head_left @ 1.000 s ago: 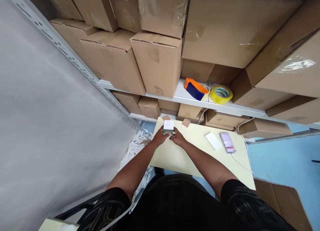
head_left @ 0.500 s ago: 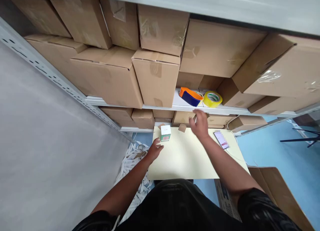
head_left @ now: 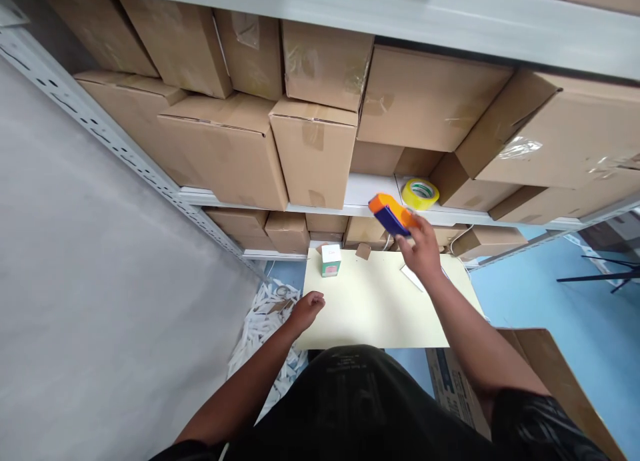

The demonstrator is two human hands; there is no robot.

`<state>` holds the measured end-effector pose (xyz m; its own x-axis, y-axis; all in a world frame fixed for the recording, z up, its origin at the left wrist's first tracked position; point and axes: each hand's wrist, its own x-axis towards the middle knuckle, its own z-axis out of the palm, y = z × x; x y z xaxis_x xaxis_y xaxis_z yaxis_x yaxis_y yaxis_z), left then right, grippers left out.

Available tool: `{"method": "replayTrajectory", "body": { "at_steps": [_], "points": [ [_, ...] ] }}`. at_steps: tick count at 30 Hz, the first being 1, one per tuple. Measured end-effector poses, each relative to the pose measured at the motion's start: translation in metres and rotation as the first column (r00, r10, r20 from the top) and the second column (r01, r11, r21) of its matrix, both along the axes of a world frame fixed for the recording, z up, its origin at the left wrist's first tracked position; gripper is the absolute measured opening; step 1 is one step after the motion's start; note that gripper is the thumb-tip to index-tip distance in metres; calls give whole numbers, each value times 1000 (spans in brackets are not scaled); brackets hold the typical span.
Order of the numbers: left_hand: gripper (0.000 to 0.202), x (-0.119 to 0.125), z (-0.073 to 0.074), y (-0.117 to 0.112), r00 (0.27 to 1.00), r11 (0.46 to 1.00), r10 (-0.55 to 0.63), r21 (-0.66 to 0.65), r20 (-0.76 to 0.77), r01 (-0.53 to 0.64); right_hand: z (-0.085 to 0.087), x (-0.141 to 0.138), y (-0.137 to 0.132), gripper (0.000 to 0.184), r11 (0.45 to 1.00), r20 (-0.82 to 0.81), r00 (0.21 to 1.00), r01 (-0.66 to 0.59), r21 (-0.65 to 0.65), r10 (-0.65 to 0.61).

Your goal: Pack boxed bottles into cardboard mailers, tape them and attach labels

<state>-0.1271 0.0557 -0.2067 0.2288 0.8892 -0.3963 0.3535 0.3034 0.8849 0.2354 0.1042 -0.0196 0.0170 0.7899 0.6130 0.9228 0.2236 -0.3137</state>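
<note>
An orange and dark blue tape dispenser (head_left: 385, 222) is in my right hand (head_left: 423, 249), lifted off the shelf's front edge and tilted over the table. My fingers close on its right end and hide part of it. My left hand (head_left: 307, 312) hovers by the table's left edge with its fingers curled in and nothing seen in them. Beyond that hand a small white and green box (head_left: 331, 261) stands upright on the pale yellow table (head_left: 370, 308). A roll of yellow tape (head_left: 421, 194) lies on the shelf.
Cardboard boxes (head_left: 314, 154) crowd the shelf (head_left: 370, 186) over the table's far side. A phone (head_left: 412, 278) lies partly hidden under my right hand. White paper scraps (head_left: 265, 314) cover the floor at left. An open carton (head_left: 545, 374) stands at lower right.
My right hand has taken hold of the tape dispenser and brought it off the shelf. My left hand has drawn slightly nearer to me, its fingers now curled.
</note>
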Motion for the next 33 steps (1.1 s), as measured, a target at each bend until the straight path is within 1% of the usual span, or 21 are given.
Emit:
{"method": "replayTrajectory", "body": {
  "at_steps": [2,4,6,8,10,12,14,16,19,20,21,23,25,27,30,33],
  "points": [
    [38,0,0,-3,1000,1000,7,4,-28,-7,-31,6,-51,31,1000,-31,1000,0,-17,0],
    [37,3,0,-7,998,1000,23,2,-51,-23,-74,16,-95,26,998,-57,998,1,-59,-5],
    [36,10,3,-13,997,999,48,0,-66,-48,-120,31,-128,20,992,-53,998,-21,-128,14],
    [35,23,5,-23,995,997,71,-5,-76,-72,-164,50,-148,17,973,-38,998,-62,-223,55],
    [35,41,7,-36,992,995,94,-17,-85,-95,-198,70,-157,16,942,-19,999,-54,-331,51],
    [35,63,7,-51,990,993,107,-33,-95,-110,-222,89,-160,15,907,6,999,-26,-420,31],
    [35,88,7,-68,988,993,110,-41,-104,-115,-236,106,-161,19,873,22,999,-10,-488,23],
    [35,113,7,-86,988,992,114,-39,-108,-119,-244,121,-162,21,836,29,999,-20,-548,43],
    [32,145,12,-111,985,989,140,-33,-105,-144,-245,138,-165,18,782,43,994,-54,-621,102],
    [31,153,15,-118,983,988,150,-29,-107,-153,-243,142,-165,20,776,40,992,-68,-627,119],
    [29,160,20,-126,981,986,161,-22,-113,-164,-241,146,-166,23,782,31,991,-83,-618,130],
    [24,168,29,-140,972,981,194,4,-132,-195,-234,152,-166,29,819,-14,989,-129,-560,146],
    [21,170,39,-155,957,969,249,37,-147,-246,-226,155,-163,32,849,-84,980,-196,-491,178],
    [18,166,47,-171,933,946,325,68,-154,-318,-218,154,-159,30,850,-155,965,-259,-458,211],
    [17,154,55,-198,883,896,444,93,-152,-435,-208,142,-150,30,814,-243,938,-337,-473,247],
    [19,141,57,-229,827,839,544,104,-143,-534,-198,120,-144,33,768,-301,923,-369,-523,239]
  ]
}}
